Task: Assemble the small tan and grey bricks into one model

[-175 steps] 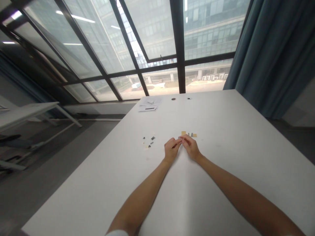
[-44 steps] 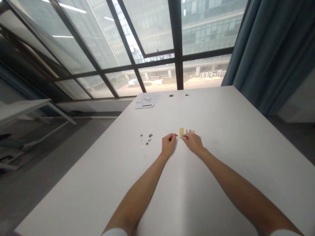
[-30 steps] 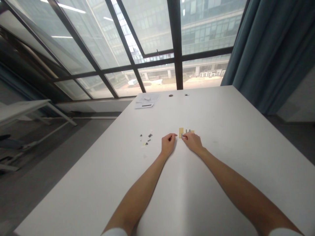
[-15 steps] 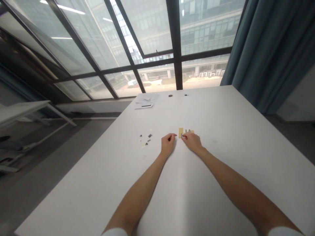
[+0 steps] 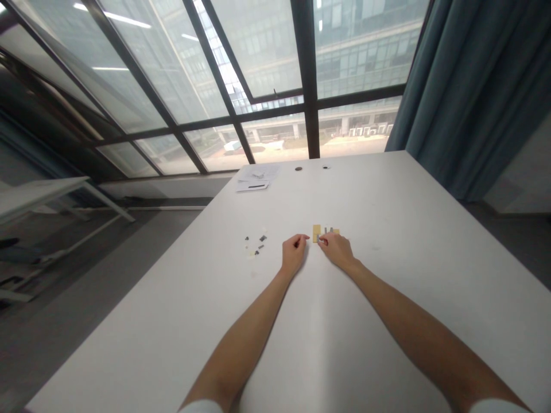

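Observation:
A flat yellow piece [image 5: 317, 229] lies on the white table in front of me, with a small grey piece [image 5: 317, 237] on its near part. The fingertips of my right hand [image 5: 337, 248] are closed at that grey piece, and the hand partly covers a second yellow piece [image 5: 336, 231] with small grey parts beside it. Just left of the yellow piece, apart from it, my left hand [image 5: 294, 250] rests with its fingers curled in. Whatever it may hold is hidden.
Several small dark, grey and pale parts [image 5: 260, 246] lie scattered left of my hands. Papers [image 5: 253, 179] lie at the table's far left edge. Two small round fittings sit near the far edge, before the window [image 5: 275, 132]. A blue curtain [image 5: 469, 97] hangs at right.
My right fingertips have shifted very slightly, so the grey piece on the yellow one shows a little more. My left hand stays in place.

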Available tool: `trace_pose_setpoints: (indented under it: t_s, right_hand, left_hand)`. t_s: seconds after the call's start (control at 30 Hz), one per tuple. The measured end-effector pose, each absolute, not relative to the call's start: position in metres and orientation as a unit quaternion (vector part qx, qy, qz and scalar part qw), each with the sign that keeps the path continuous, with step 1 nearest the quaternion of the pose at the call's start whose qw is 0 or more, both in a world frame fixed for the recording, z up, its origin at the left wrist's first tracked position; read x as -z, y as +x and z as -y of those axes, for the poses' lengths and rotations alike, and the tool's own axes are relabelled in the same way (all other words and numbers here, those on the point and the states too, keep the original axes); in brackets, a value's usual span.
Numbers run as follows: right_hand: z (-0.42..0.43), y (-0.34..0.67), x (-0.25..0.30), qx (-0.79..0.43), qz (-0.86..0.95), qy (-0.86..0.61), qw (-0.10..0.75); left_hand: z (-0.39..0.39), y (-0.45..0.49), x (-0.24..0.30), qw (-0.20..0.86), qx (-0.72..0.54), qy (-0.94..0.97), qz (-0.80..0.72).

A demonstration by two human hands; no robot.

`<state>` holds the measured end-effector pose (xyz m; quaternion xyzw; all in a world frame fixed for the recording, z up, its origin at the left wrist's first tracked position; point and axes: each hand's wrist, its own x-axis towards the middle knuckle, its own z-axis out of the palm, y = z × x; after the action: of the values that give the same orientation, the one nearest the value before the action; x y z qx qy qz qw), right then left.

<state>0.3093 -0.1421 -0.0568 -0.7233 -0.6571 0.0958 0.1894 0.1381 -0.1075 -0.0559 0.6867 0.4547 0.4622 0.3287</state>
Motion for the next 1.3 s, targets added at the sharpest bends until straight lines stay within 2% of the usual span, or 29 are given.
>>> trace_pose_setpoints:
  t_s: [0.17,0.37,0.5,0.7,0.9,1.3]
  right_hand:
    - [0.145,0.31,0.057,-0.081,0.653,-0.716,0.231]
    - [0.147,0.32,0.059,-0.035,0.593,-0.708,0.383]
    - [0.148,0.317,0.063,-0.065,0.643,-0.607,0.463]
    - [0.157,0.3,0.063,-0.176,0.776,-0.461,0.394]
    - [0.158,0.293,0.064,-0.202,0.8,-0.469,0.314]
    - [0.156,0.292,0.066,-0.193,0.797,-0.492,0.293]
  left_hand:
    - [0.107,0.136,0.058,0.329,-0.462,0.687,-0.455]
    - [0.106,0.135,0.059,0.318,-0.459,0.693,-0.456]
    - [0.107,0.135,0.058,0.316,-0.459,0.696,-0.452]
    - [0.109,0.135,0.053,0.311,-0.452,0.702,-0.454]
    - [0.11,0.136,0.052,0.306,-0.448,0.704,-0.459]
    - [0.109,0.135,0.053,0.309,-0.448,0.703,-0.457]
